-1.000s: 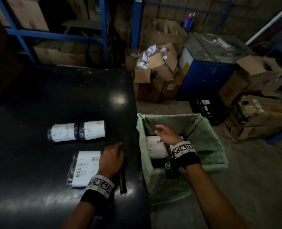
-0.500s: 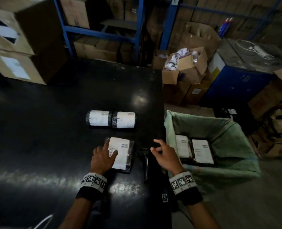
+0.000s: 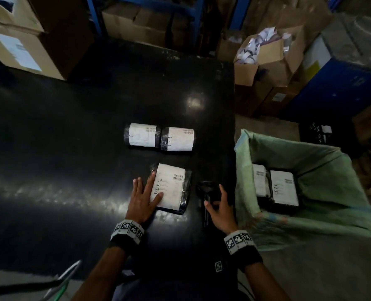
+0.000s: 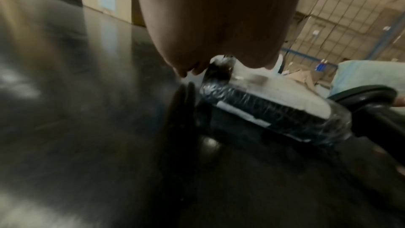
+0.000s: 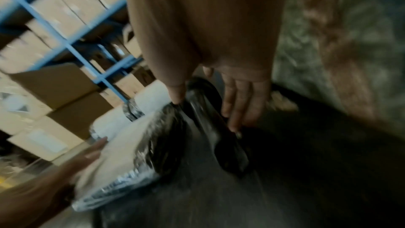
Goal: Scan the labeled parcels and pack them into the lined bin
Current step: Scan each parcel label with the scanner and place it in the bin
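Note:
A flat black parcel with a white label (image 3: 171, 187) (image 4: 274, 103) (image 5: 122, 153) lies near the front of the black table (image 3: 71, 148). My left hand (image 3: 144, 198) (image 4: 219, 23) rests flat on its left edge, fingers straight. Beyond it, two rolled labeled parcels (image 3: 142, 137) (image 3: 178, 139) lie side by side. To the right, the black handheld scanner (image 3: 206, 187) (image 5: 208, 119) (image 4: 368, 96) lies on the table. My right hand (image 3: 219, 205) (image 5: 208, 41) grips it, thumb on one side, fingers on the other. The green-lined bin (image 3: 323, 161) holds two labeled parcels (image 3: 259, 180) (image 3: 284, 187).
Cardboard boxes (image 3: 23, 40) sit on the table's far left corner. Blue shelving (image 3: 193, 20) with boxes stands behind. An open box of scraps (image 3: 267, 57) and a blue cabinet (image 3: 343, 83) stand on the floor beyond the bin. The bin stands against the table's right edge.
My right hand left the bin, crossed to the table and closed round the scanner. My left hand slid from the scanner area onto the near parcel and flattened.

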